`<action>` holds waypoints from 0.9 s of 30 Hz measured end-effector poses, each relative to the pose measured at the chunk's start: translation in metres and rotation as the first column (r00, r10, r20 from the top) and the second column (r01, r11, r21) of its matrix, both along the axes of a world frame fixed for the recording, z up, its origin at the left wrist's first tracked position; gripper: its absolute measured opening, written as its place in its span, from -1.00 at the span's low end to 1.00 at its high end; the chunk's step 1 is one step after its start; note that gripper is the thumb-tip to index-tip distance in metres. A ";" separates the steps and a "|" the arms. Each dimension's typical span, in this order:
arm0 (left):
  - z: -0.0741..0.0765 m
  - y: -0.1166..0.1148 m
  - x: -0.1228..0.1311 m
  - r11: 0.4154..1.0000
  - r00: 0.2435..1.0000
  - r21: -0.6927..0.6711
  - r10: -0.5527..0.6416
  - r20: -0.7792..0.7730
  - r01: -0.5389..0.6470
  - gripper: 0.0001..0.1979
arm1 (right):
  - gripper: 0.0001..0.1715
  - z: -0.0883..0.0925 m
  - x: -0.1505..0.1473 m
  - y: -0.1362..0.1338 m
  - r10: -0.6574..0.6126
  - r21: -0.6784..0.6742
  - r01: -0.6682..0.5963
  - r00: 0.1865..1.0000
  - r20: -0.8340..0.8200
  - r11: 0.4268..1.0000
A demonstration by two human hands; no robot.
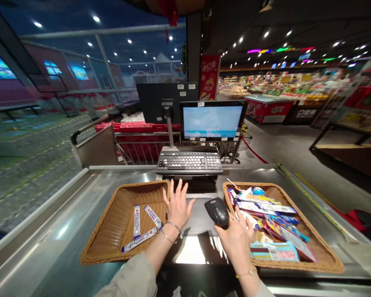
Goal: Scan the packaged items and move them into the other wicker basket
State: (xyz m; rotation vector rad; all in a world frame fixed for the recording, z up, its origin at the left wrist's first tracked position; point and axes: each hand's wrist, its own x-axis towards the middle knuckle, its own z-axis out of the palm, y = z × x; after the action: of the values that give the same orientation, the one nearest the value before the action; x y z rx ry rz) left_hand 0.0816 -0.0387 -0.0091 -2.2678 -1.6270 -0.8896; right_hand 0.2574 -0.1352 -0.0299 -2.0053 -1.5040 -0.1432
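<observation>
My right hand (236, 239) grips a black handheld barcode scanner (217, 211) over the steel counter, between two wicker baskets. My left hand (177, 206) hovers flat with fingers spread, holding nothing, at the right rim of the left basket (111, 231). Three slim white-and-blue stick packets (139, 231) lie in that left basket. The right basket (315, 251) is heaped with several colourful packets and sticks (266, 214), just right of my right hand.
A keyboard (189, 161) and a lit monitor (212, 120) stand behind the baskets on the steel checkout counter (58, 247). Red shopping carts (139, 140) sit beyond. A shop aisle with freezer cases (267, 108) and shelves runs off to the right.
</observation>
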 end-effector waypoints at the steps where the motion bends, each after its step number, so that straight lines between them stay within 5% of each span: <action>1: -0.001 0.000 -0.008 1.000 1.000 -0.002 0.018 -0.003 -0.018 -0.44 | -0.64 0.000 -0.005 0.002 0.017 -0.008 -0.017 1.000 0.002 1.000; 15: -0.023 0.004 -0.116 0.969 0.967 -0.070 0.226 -0.117 -0.235 -0.46 | -0.64 -0.012 -0.058 0.021 0.167 -0.056 -0.169 0.985 -0.034 0.984; 27: -0.045 0.020 -0.179 0.952 0.953 -0.190 0.193 -0.235 -0.240 -0.46 | -0.72 -0.020 -0.076 0.026 0.213 -0.088 -0.214 0.977 -0.022 0.973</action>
State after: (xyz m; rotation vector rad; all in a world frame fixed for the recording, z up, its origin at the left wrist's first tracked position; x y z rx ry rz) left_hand -0.0969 -0.0190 -0.0537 -2.1685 -1.9035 -0.4174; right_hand 0.1817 -0.1089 -0.0496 -1.8934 -1.7342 0.0261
